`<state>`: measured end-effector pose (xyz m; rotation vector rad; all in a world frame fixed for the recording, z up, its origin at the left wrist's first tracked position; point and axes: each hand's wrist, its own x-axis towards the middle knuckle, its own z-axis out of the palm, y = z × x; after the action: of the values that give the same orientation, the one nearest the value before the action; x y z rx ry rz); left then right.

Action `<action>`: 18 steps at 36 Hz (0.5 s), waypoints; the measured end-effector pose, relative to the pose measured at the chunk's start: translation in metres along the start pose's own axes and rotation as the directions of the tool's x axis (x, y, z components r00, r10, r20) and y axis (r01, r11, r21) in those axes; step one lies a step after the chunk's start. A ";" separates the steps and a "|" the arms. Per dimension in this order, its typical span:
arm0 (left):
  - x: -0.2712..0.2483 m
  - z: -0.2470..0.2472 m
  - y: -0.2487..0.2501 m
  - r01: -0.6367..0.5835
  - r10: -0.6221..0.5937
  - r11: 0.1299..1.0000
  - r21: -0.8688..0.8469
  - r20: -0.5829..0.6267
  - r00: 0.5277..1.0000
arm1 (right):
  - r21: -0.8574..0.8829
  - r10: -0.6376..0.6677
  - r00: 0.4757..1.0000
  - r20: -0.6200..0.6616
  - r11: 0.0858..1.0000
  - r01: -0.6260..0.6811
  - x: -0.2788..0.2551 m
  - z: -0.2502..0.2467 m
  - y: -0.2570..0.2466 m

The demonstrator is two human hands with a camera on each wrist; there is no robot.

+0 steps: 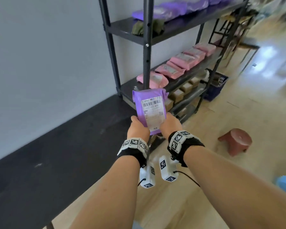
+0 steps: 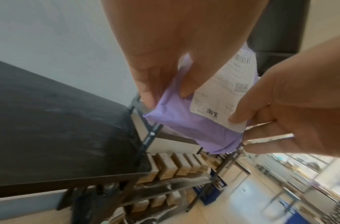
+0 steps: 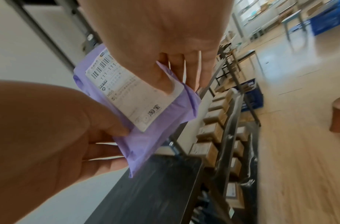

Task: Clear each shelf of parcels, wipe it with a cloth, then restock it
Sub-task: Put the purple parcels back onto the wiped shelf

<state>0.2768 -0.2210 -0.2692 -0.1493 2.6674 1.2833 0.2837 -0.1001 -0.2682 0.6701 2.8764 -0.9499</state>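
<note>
Both hands, left hand (image 1: 137,129), right hand (image 1: 170,125), gripping purple parcel (image 1: 149,103)

We note bright daylight, glare on the floor (image 1: 264,52) at right, motion blur at wide-angle edges; both wrist views soft.

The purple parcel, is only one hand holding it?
No, both the left hand and the right hand hold the purple parcel by its lower end.

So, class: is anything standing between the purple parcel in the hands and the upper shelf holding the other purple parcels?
The rack's front post rises between the held purple parcel and the upper shelf.
</note>
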 end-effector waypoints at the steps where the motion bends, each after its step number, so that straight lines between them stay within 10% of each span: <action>1: -0.001 0.011 0.014 -0.032 0.032 0.999 0.008 0.012 0.999 | 0.008 0.018 1.000 -0.024 1.000 -0.018 0.004 -0.013 0.011; 18: 0.098 0.131 0.202 -0.423 0.418 0.904 0.062 0.078 0.905 | 0.105 0.156 0.956 -0.247 0.985 -0.134 0.163 -0.181 0.090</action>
<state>0.1627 0.0060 -0.2144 0.4996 2.7823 1.2592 0.1907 0.1319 -0.1991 1.0691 2.9584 -1.0439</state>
